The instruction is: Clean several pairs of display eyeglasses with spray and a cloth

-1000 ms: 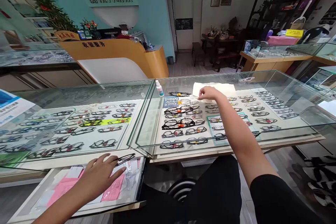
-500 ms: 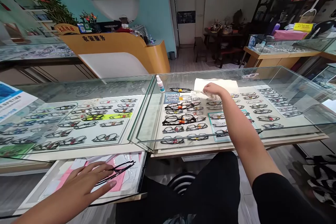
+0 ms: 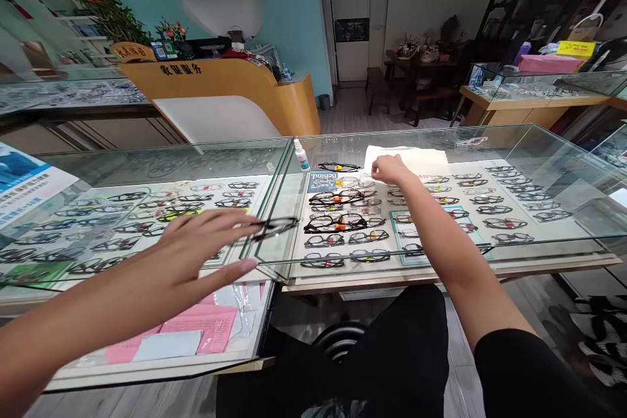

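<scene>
My left hand [image 3: 203, 251] is raised above the edge of the left glass counter [image 3: 147, 163], its fingers pinched on a pair of black glasses [image 3: 274, 227] that stick out to the right. My right hand [image 3: 386, 170] reaches far across the right glass counter [image 3: 539, 144]; its fingers are bunched on the near edge of a white cloth [image 3: 416, 155] lying on the glass. A loose black pair of glasses [image 3: 337, 167] lies on the glass just left of that hand, beside a small spray bottle [image 3: 302, 155].
Rows of spectacle frames [image 3: 337, 222] fill both display cases under the glass. An open drawer [image 3: 186, 333] below my left hand holds pink and white papers. An orange reception desk [image 3: 220, 95] stands behind, and more glass cases [image 3: 533, 88] at the right.
My left hand has lifted the black glasses out of the drawer and up over the counter edge, moving right. My right hand stays at the white cloth, shifting only slightly.
</scene>
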`<action>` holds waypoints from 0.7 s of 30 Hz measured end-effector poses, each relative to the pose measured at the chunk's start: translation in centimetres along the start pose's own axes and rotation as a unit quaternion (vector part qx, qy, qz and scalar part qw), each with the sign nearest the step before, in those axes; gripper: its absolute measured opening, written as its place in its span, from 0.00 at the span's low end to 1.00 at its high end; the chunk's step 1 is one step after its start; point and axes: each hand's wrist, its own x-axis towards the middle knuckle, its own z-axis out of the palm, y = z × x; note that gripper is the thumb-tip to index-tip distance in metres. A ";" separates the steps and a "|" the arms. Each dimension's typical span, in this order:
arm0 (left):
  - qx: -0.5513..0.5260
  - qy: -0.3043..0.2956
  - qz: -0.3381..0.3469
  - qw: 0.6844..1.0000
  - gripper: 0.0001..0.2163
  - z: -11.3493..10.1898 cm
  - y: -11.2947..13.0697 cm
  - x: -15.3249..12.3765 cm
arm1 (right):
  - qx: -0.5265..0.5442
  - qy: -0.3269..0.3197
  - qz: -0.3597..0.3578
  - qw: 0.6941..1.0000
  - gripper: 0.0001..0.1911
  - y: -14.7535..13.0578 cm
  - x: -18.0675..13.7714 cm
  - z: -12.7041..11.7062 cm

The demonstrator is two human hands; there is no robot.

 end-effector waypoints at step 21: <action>0.176 0.185 0.125 0.959 0.22 1.8 10.9 38.9 | 0.119 0.102 0.115 0.981 0.10 4.9 -1.1 -4.0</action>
